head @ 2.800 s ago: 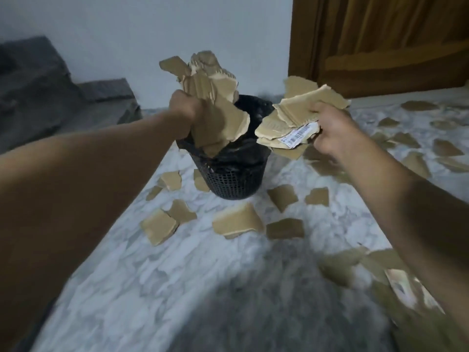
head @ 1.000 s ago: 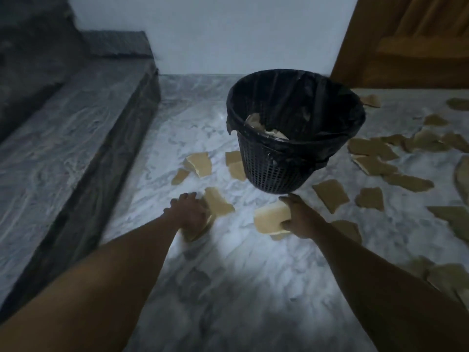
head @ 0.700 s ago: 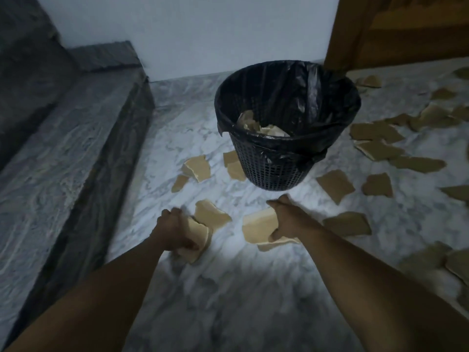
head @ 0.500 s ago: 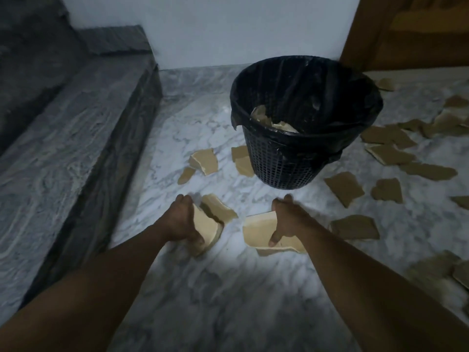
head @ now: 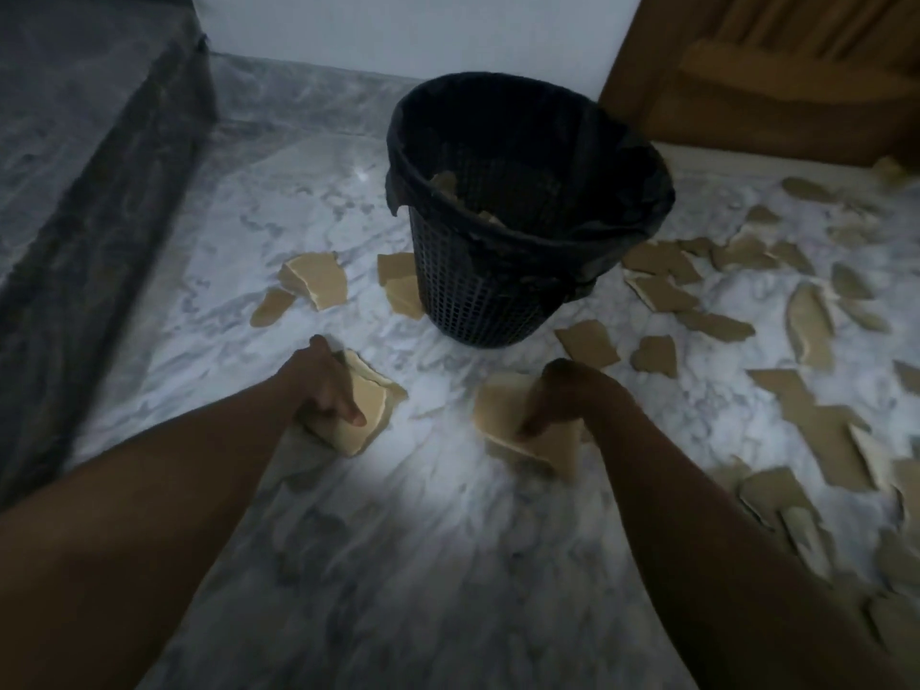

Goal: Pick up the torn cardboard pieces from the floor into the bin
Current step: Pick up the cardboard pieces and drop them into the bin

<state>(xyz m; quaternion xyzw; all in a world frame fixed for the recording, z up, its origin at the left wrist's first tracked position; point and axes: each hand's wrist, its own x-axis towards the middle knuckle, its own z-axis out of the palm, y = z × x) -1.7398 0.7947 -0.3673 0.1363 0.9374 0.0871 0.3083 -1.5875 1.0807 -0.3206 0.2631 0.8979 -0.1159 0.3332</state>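
Low down, left hand [head: 323, 390] pinches cardboard piece [head: 366, 408]; right hand [head: 567, 395] clamps second piece [head: 517, 430] before bin [head: 498, 291].

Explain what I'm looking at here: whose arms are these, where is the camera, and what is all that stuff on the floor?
There is no machine. A person wears a camera on the head, looking forward and down, so both bare arms reach in from the bottom. The left hand grips a torn cardboard piece on the marble floor; the right hand grips another piece. Ahead stands a black mesh bin with a dark liner, some cardboard already inside. Many more scraps lie scattered, mostly to the right. A wooden door is behind.
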